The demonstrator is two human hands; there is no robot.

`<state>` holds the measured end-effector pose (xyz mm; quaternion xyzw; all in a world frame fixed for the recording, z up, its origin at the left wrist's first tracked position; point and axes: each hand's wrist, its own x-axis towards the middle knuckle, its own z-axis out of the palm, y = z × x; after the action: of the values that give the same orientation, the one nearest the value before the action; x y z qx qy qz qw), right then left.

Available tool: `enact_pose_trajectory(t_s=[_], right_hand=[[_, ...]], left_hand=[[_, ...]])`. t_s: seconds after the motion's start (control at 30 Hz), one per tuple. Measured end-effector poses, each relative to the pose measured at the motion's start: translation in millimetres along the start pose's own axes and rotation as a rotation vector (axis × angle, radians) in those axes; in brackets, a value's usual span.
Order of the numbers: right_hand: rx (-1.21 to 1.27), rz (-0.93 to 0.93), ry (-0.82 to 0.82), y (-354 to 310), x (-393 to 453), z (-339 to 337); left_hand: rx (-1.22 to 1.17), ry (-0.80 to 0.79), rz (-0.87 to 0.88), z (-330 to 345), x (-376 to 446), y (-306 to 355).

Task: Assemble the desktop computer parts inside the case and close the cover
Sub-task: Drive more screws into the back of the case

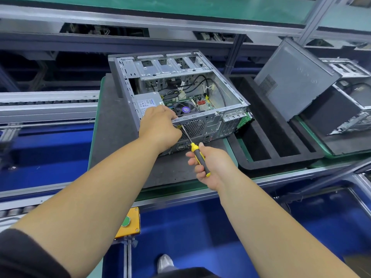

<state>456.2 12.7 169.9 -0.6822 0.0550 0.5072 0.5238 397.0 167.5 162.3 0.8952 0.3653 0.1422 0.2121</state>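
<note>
right now i'm on the fastening step: my right hand (208, 166) is wrapped round the screwdriver (195, 150) handle, its tip at the rear panel of the case (202, 125), toward 11 o'clock from that hand. my left hand (160, 125) grips the panel's top edge, steadying it. the case lies open on the mat (116, 125); the cover (291, 81) leans at 3 o'clock. next i'd judge: seat the tip squarely, then turn.

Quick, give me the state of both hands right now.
Left hand: grips the rear top edge of the computer case.
Right hand: holds the screwdriver by its handle.
</note>
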Motion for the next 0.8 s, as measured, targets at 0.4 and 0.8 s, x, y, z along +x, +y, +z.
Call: enact_pose_trajectory(t_s=[0.4,0.8], right_hand=[[-0.138,-0.037,0.094,-3.6,1.2,3.2],[-0.143,-0.115,0.093,-0.8,-4.9,5.4]], left_hand=[[-0.012,-0.025,-0.009,-2.8,0.4,1.6],[0.015,-0.036,-0.001,-4.4,-0.7,2.8]])
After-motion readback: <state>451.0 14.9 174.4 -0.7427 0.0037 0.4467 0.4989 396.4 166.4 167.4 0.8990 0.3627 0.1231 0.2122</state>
